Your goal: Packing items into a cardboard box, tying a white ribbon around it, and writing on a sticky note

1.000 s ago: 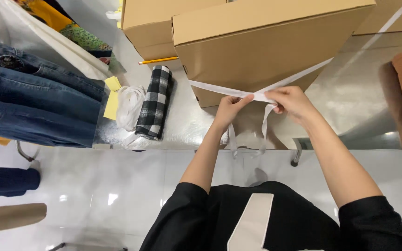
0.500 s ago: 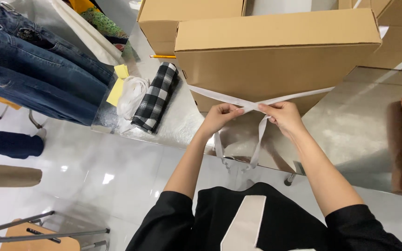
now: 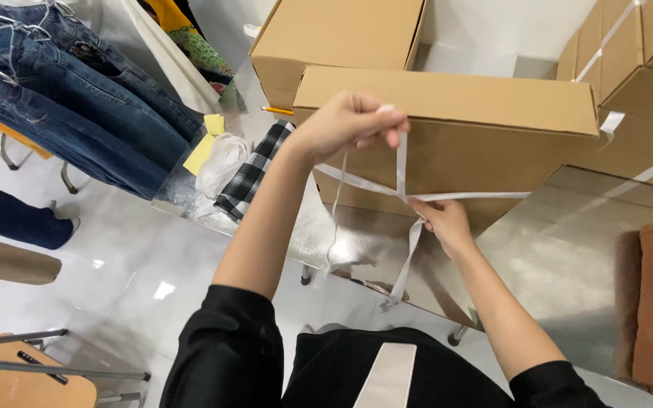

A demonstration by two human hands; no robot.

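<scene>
Nearest you, two loose tails of the white strap (image 3: 404, 261) hang off the near edge of the steel desk (image 3: 568, 249), limp and light, so they will swing and twist if you let them go. Just above them your right hand (image 3: 441, 224) sits low at the crossing of the strap, its fingers (image 3: 426, 208) closed and pinching it against the near face of the box (image 3: 447, 143). Keep that pinch right at the crossing; the strap looks flat, thin and likely smooth, so it will probably slide back if you ease off. Your left hand (image 3: 345, 125) is raised farther up, at the box's top edge, fingers closed around one strap end and drawing it upward. Take hold close to the crossing, not out at the tail. The box is cardboard, stiff on its faces but soft at the corners, where a tight strap may bite in; its weight cannot be told. To the far left lie a checked cloth (image 3: 255, 170) and hanging jeans (image 3: 69, 98); more boxes (image 3: 341, 38) stand beyond
</scene>
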